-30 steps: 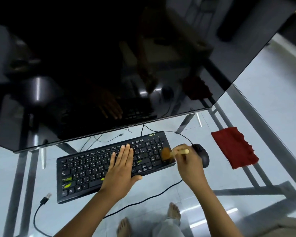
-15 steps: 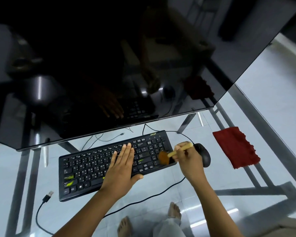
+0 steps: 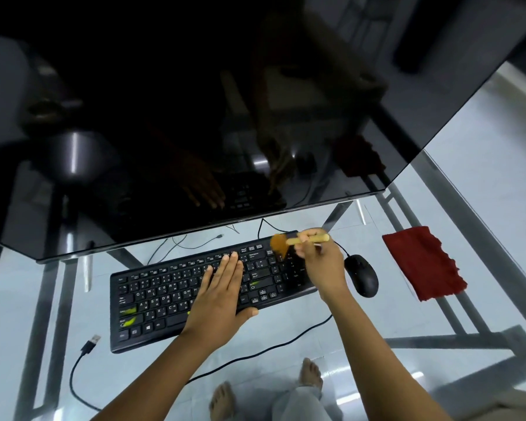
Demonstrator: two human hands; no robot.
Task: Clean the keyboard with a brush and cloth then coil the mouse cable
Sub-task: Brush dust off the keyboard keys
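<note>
A black keyboard (image 3: 164,299) lies on the glass table, with green marks on some left keys. My left hand (image 3: 222,293) rests flat on its middle, fingers together and straight. My right hand (image 3: 322,262) grips a brush with a pale wooden handle (image 3: 310,238). Its orange bristles (image 3: 279,245) touch the keyboard's far right corner, over the number pad. A black mouse (image 3: 362,276) sits just right of the keyboard. Its cable (image 3: 255,354) runs along the table toward me to a loose USB plug (image 3: 91,344). A red cloth (image 3: 422,262) lies further right.
A large dark monitor (image 3: 195,117) hangs over the table just behind the keyboard. The glass table (image 3: 43,314) shows its metal frame, the floor and my bare feet (image 3: 310,375) beneath. Thin cables (image 3: 179,243) lie behind the keyboard.
My right hand has swept the brush away from me, from the number pad's near part to the keyboard's far right corner. My left hand has stayed flat on the keys.
</note>
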